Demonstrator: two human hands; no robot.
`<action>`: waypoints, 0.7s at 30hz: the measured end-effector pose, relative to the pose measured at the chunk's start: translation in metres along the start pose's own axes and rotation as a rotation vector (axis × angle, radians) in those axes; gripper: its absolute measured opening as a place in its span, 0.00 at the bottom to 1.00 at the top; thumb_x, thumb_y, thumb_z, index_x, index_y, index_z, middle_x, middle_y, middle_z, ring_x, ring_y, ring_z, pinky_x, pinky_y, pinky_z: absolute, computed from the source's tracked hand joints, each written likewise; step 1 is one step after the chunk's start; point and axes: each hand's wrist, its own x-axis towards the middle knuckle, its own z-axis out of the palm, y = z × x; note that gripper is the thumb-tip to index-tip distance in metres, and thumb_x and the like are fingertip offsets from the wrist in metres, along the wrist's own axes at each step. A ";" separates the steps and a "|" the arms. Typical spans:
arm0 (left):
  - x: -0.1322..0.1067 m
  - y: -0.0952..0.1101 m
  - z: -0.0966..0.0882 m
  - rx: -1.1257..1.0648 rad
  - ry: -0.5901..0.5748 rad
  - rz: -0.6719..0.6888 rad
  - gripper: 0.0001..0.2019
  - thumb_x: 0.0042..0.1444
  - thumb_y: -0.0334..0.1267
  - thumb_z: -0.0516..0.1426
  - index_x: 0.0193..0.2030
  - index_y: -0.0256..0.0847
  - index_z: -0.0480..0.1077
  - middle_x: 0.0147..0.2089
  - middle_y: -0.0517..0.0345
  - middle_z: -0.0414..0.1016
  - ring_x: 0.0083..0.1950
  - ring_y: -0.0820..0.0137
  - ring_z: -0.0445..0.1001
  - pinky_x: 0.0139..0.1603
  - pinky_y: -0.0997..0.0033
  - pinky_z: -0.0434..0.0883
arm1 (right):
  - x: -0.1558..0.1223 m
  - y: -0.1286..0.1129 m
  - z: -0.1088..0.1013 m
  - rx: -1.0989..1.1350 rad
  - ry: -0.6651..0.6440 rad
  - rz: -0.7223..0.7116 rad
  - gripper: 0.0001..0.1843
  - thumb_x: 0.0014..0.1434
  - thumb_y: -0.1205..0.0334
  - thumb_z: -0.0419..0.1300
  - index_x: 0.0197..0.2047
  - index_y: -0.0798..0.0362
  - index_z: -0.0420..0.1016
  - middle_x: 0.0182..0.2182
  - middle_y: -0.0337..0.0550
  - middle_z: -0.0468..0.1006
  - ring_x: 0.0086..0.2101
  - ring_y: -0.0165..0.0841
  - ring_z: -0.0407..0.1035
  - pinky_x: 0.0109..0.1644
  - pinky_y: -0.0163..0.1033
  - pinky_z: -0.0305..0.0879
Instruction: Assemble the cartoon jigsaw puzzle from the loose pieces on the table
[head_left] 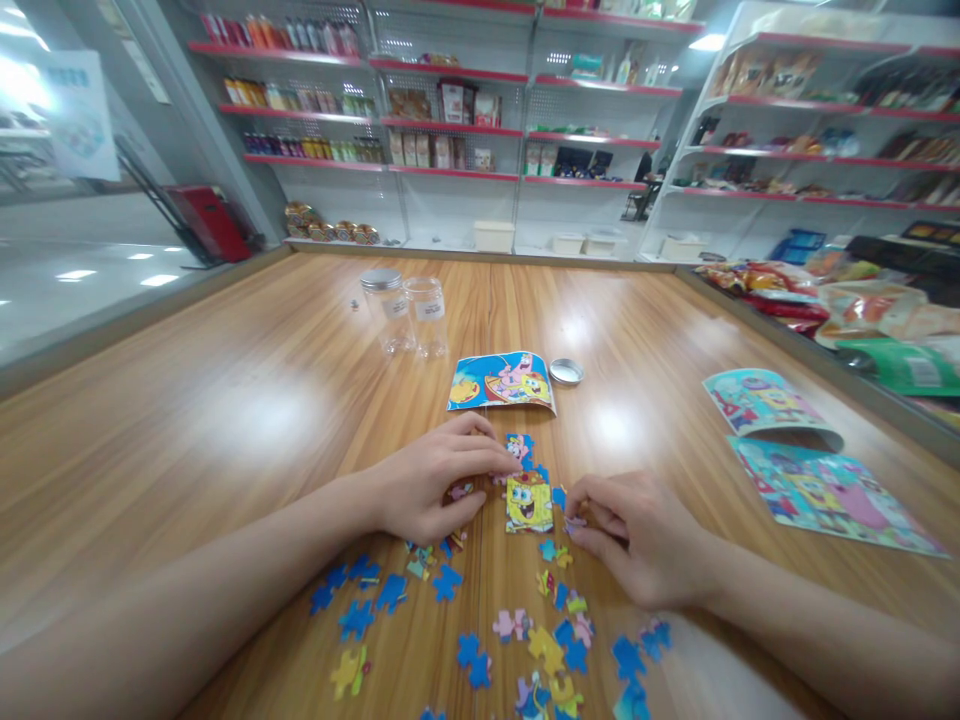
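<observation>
A small joined patch of a cartoon jigsaw (529, 500) lies on the wooden table (247, 400) between my hands. My left hand (427, 485) rests at its left edge, fingers curled, fingertips pinching a pink piece at the patch's upper left. My right hand (637, 535) sits at the right edge, fingers bent and pinched on a small puzzle piece (576, 522). Several loose blue, yellow and pink pieces (517, 630) are scattered in front of me. A curled reference picture (501, 380) lies just beyond the patch.
Two clear plastic jars (405, 310), one lidded, stand farther back, with a loose metal lid (566, 371) by the picture. Two more printed sheets (817, 470) lie at the right. Snack bags (862, 310) line the right edge. Stocked shelves (450, 130) stand behind.
</observation>
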 end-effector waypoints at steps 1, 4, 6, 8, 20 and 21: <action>-0.001 -0.001 0.000 -0.001 -0.002 -0.004 0.25 0.54 0.27 0.55 0.60 0.38 0.69 0.52 0.46 0.76 0.56 0.58 0.68 0.58 0.50 0.72 | 0.000 0.000 0.000 0.006 0.005 -0.009 0.04 0.61 0.66 0.60 0.41 0.52 0.70 0.20 0.30 0.58 0.22 0.27 0.54 0.29 0.34 0.52; -0.001 -0.002 0.001 0.007 -0.018 -0.011 0.26 0.53 0.27 0.55 0.60 0.38 0.69 0.53 0.46 0.75 0.57 0.58 0.68 0.59 0.50 0.72 | 0.000 0.000 0.000 0.031 0.026 -0.028 0.04 0.60 0.68 0.60 0.39 0.52 0.70 0.22 0.32 0.62 0.23 0.28 0.57 0.30 0.34 0.53; 0.000 -0.002 0.001 0.014 -0.022 -0.010 0.26 0.53 0.27 0.55 0.60 0.39 0.70 0.53 0.46 0.75 0.56 0.58 0.68 0.59 0.50 0.72 | 0.000 -0.002 -0.001 0.047 0.038 -0.046 0.05 0.59 0.69 0.60 0.39 0.53 0.70 0.26 0.36 0.66 0.27 0.29 0.61 0.31 0.35 0.56; 0.001 -0.001 0.001 0.018 -0.020 -0.010 0.26 0.53 0.26 0.55 0.60 0.39 0.70 0.53 0.47 0.76 0.56 0.58 0.68 0.59 0.49 0.72 | 0.001 -0.004 -0.002 0.049 0.050 -0.064 0.06 0.58 0.70 0.60 0.39 0.53 0.70 0.32 0.42 0.70 0.32 0.32 0.65 0.35 0.37 0.59; 0.003 0.001 0.001 0.069 -0.072 0.052 0.23 0.54 0.26 0.55 0.57 0.42 0.73 0.56 0.47 0.74 0.57 0.58 0.69 0.60 0.49 0.70 | 0.005 -0.008 -0.006 0.130 0.020 -0.133 0.07 0.59 0.73 0.58 0.40 0.53 0.68 0.36 0.43 0.71 0.36 0.33 0.66 0.38 0.38 0.62; 0.003 0.002 0.000 0.075 -0.074 0.050 0.22 0.55 0.26 0.55 0.57 0.42 0.73 0.56 0.47 0.74 0.57 0.58 0.69 0.60 0.49 0.70 | 0.005 -0.008 -0.006 0.132 0.019 -0.137 0.07 0.59 0.73 0.58 0.40 0.53 0.68 0.36 0.42 0.70 0.35 0.32 0.66 0.38 0.38 0.62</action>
